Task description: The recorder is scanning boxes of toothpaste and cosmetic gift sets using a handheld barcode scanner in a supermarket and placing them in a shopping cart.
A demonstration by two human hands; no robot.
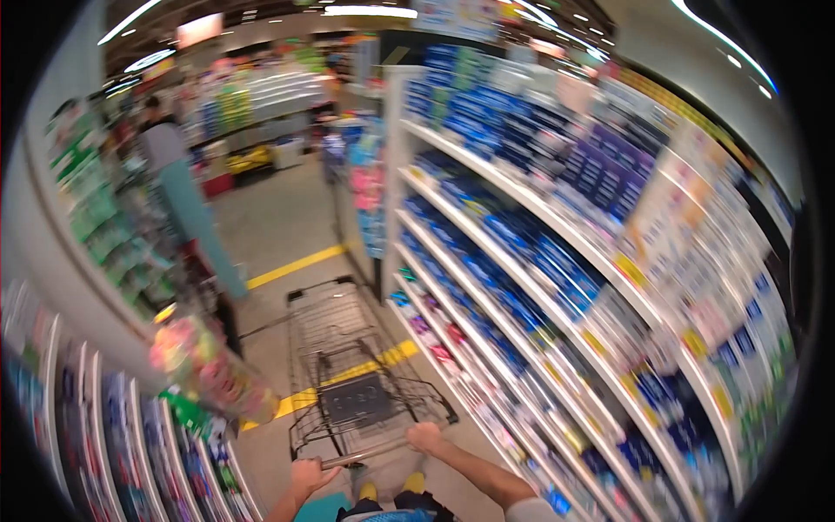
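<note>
Both of my hands are on the handle bar [368,452] of a dark wire shopping cart [346,326], which stands in front of me. My left hand [312,476] rests at the left end of the bar, its thumb lying along it. Around the bar's right end my right hand [425,437] is closed. The cart's wire basket looks empty, with a dark panel [357,399] that bears writing on the side nearest me. My yellow shoe tips [414,483] show below the handle.
Shelves of boxed goods [483,176] line the right side. At the left stand more shelves [134,430], a clear container of colourful items [218,372] and a display of green packs [98,209]. A person [166,143] stands ahead on the left. Yellow stripes [297,266] cross the floor.
</note>
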